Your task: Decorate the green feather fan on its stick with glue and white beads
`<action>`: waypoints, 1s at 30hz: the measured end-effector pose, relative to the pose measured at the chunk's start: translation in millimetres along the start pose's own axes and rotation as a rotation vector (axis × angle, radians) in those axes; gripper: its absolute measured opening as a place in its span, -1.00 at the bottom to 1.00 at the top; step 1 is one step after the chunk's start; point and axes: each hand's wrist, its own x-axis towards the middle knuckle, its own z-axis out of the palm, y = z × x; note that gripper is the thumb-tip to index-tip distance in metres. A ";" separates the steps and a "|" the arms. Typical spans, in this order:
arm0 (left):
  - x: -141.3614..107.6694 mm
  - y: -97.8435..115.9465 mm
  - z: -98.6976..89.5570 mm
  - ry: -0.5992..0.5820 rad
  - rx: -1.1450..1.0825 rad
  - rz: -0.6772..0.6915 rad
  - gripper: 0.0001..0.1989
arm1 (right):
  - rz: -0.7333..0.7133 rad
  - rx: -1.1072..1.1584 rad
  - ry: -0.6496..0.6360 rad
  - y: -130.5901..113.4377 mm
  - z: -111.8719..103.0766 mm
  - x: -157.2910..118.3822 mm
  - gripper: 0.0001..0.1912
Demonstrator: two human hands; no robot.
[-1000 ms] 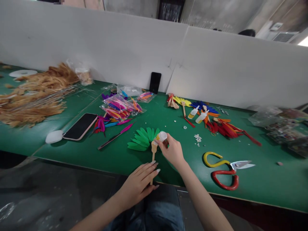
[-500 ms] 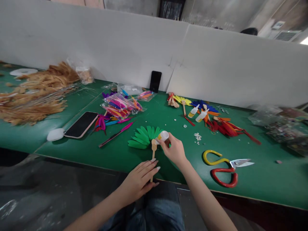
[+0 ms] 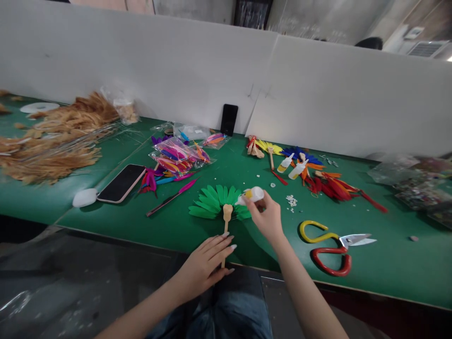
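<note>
Bare green surface [image 3: 190,240] stretches between the pen-like stick [image 3: 163,204] and the front edge, open to a hand. Another open lane runs from the green feathers [image 3: 208,202] back toward the upright black phone [image 3: 229,119]. To the right, white beads [image 3: 291,201] and large scissors [image 3: 341,241] block the way. A tall white panel [image 3: 176,70] closes off the back.
</note>
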 end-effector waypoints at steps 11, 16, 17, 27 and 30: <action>9.6 2.1 -34.7 0.212 -0.003 -0.382 -0.79 | 0.471 0.818 -0.016 40.6 -51.6 14.0 -0.61; 8.7 26.3 -37.2 -0.285 -0.043 -0.786 -0.67 | 0.550 0.890 -0.031 61.4 -60.8 9.1 -0.68; 8.7 31.1 -35.5 -0.337 -0.071 -0.822 -0.67 | 0.581 0.913 -0.049 65.4 -61.1 9.6 -0.68; 32.0 41.4 -34.7 -0.331 0.109 -0.908 -0.68 | 0.605 1.046 0.081 92.7 -55.6 19.5 -0.64; 49.6 36.3 -32.2 -0.356 0.286 -0.886 -0.63 | 0.539 0.901 0.146 98.7 -53.9 18.8 -0.62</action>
